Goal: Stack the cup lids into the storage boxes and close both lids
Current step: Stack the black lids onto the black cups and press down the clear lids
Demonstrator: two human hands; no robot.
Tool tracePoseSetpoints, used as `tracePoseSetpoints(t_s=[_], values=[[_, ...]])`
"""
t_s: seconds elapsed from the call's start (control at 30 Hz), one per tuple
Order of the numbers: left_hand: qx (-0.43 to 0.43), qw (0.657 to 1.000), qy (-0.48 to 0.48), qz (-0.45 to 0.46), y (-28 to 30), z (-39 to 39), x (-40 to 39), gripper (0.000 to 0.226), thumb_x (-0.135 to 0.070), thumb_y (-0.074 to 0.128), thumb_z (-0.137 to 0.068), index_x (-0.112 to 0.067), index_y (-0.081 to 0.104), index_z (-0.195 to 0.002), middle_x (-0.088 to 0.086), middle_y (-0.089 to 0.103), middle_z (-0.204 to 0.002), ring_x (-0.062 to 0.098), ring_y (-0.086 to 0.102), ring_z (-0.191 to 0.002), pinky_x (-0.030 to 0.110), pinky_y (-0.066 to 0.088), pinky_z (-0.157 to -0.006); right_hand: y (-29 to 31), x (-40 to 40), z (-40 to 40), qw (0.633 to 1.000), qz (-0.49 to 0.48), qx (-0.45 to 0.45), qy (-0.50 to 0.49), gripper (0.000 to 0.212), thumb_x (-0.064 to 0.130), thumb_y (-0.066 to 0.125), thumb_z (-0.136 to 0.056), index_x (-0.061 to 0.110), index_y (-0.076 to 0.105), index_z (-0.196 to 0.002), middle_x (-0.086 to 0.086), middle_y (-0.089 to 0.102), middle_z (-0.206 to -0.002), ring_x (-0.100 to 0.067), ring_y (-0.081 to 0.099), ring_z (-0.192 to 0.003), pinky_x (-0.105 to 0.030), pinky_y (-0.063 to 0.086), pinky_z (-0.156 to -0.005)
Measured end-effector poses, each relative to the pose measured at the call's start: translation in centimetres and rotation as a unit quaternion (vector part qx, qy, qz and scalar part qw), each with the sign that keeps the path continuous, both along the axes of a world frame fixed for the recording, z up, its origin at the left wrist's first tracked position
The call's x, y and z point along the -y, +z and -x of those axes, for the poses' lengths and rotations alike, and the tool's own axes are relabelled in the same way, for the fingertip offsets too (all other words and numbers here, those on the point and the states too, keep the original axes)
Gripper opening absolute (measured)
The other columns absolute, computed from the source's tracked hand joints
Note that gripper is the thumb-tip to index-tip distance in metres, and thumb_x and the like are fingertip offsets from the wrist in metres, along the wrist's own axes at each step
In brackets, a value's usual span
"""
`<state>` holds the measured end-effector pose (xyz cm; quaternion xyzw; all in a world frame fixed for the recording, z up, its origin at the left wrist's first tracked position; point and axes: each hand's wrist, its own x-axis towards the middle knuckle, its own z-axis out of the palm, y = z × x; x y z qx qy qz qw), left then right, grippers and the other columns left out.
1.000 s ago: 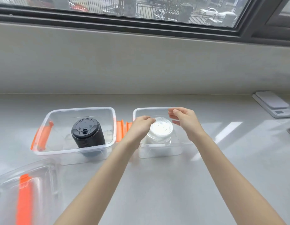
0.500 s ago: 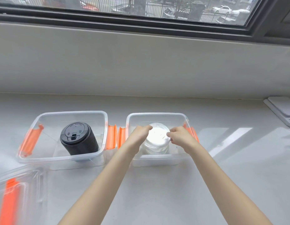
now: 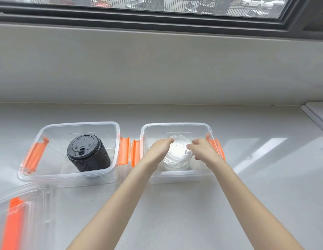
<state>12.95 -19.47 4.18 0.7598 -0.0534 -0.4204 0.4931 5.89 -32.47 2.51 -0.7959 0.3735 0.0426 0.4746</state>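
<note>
Lowered hands (image 3: 180, 150), seemingly gripping boxed clear lids (image 3: 177, 159)

Left hand (image 3: 159, 149) and right hand (image 3: 202, 150) extended, fingers curled.

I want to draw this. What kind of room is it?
Probably a kitchen or café prep counter: a pale countertop under a street-facing window, stacked black cup lids in storage boxes, maybe a scale.
</note>
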Motion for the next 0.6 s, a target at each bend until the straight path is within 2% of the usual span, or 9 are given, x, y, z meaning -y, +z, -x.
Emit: tracePoseSetpoints(t_s=[0.1,0.17,0.23,0.33,0.47,0.5,0.53,0.57,0.6], values=[[-0.002,1.0,0.022,0.017,-0.1,-0.2,-0.3,0.05,-0.036,0.041,-0.089,-0.014,0.039,-0.134,0.006,0.037,-0.145,0.021,0.031,-0.133,0.027,0.021,-0.089,0.4,-0.3,-0.2,0.999,0.035,0.008,0.013,0.027,0.014,0.049,-0.085,0.012,0.035,-0.063,-0.001,0.031,-0.059,-0.021,0.032,-0.056,-0.03,0.023,-0.052],[-0.001,0.999,0.041,0.027,-0.1,-0.2,-0.6,0.05,-0.035,0.041,-0.089,-0.012,0.039,-0.134,0.004,0.032,-0.148,0.019,0.03,-0.134,0.027,0.022,-0.091,0.7,-0.6,-0.4,0.998,0.048,0.014,0.024,0.022,0.016,0.05,-0.085,0.01,0.039,-0.066,-0.001,0.033,-0.06,-0.019,0.032,-0.055,-0.03,0.022,-0.05],[0.001,0.998,0.059,0.034,-0.1,-0.1,-1.0,0.05,-0.033,0.04,-0.09,-0.011,0.038,-0.134,-0.001,0.023,-0.151,0.018,0.03,-0.135,0.028,0.023,-0.095,0.9,-1.0,-0.5,0.997,0.064,0.012,0.034,0.017,0.017,0.05,-0.085,0.005,0.047,-0.074,-0.003,0.039,-0.065,-0.022,0.037,-0.06,-0.03,0.024,-0.052],[-0.005,0.996,0.081,0.036,-0.1,0.0,-1.1,0.052,-0.035,0.04,-0.09,-0.013,0.035,-0.136,-0.004,0.019,-0.153,0.024,0.03,-0.135,0.031,0.025,-0.099,0.8,-1.6,-0.8,0.995,0.086,0.008,0.045,0.028,0.02,0.05,-0.085,-0.006,0.058,-0.091,-0.009,0.052,-0.078,-0.024,0.047,-0.071,-0.031,0.032,-0.061],[0.002,0.995,0.093,0.024,-0.4,-0.1,-1.0,0.053,-0.032,0.041,-0.089,-0.01,0.034,-0.136,-0.003,0.018,-0.154,0.024,0.031,-0.135,0.034,0.028,-0.1,0.4,-2.1,-1.0,0.998,0.057,-0.008,0.04,0.031,0.018,0.05,-0.083,-0.007,0.058,-0.099,-0.012,0.056,-0.081,-0.028,0.052,-0.076,-0.033,0.038,-0.065],[0.0,0.995,0.096,0.023,-0.4,-0.1,-0.9,0.053,-0.031,0.042,-0.088,-0.01,0.034,-0.136,-0.003,0.018,-0.154,0.023,0.031,-0.135,0.035,0.028,-0.102,0.3,-2.0,-1.0,0.998,0.055,-0.006,0.032,0.033,0.017,0.05,-0.083,-0.008,0.057,-0.103,-0.016,0.062,-0.088,-0.032,0.057,-0.084,-0.036,0.044,-0.071],[-0.006,0.995,0.099,0.022,-0.5,-0.1,-0.8,0.053,-0.032,0.042,-0.088,-0.01,0.033,-0.136,-0.003,0.018,-0.153,0.022,0.031,-0.135,0.036,0.028,-0.103,0.2,-1.9,-1.0,0.998,0.055,-0.005,0.023,0.036,0.016,0.05,-0.084,-0.009,0.054,-0.11,-0.019,0.064,-0.103,-0.036,0.059,-0.098,-0.04,0.047,-0.081],[-0.016,0.994,0.102,0.02,-0.5,-0.2,-0.7,0.054,-0.033,0.042,-0.088,-0.011,0.033,-0.136,-0.003,0.018,-0.153,0.022,0.03,-0.135,0.037,0.027,-0.104,0.2,-1.8,-1.0,0.998,0.053,-0.006,0.018,0.04,0.015,0.05,-0.085,-0.008,0.051,-0.117,-0.019,0.06,-0.119,-0.035,0.056,-0.111,-0.04,0.045,-0.09],[-0.028,0.994,0.103,0.02,-0.6,-0.3,-0.6,0.053,-0.034,0.042,-0.088,-0.012,0.033,-0.136,-0.001,0.021,-0.153,0.022,0.03,-0.136,0.037,0.026,-0.106,0.2,-1.8,-1.0,0.999,0.048,-0.006,0.017,0.043,0.015,0.05,-0.085,-0.005,0.048,-0.123,-0.018,0.055,-0.129,-0.032,0.052,-0.117,-0.036,0.043,-0.092]])
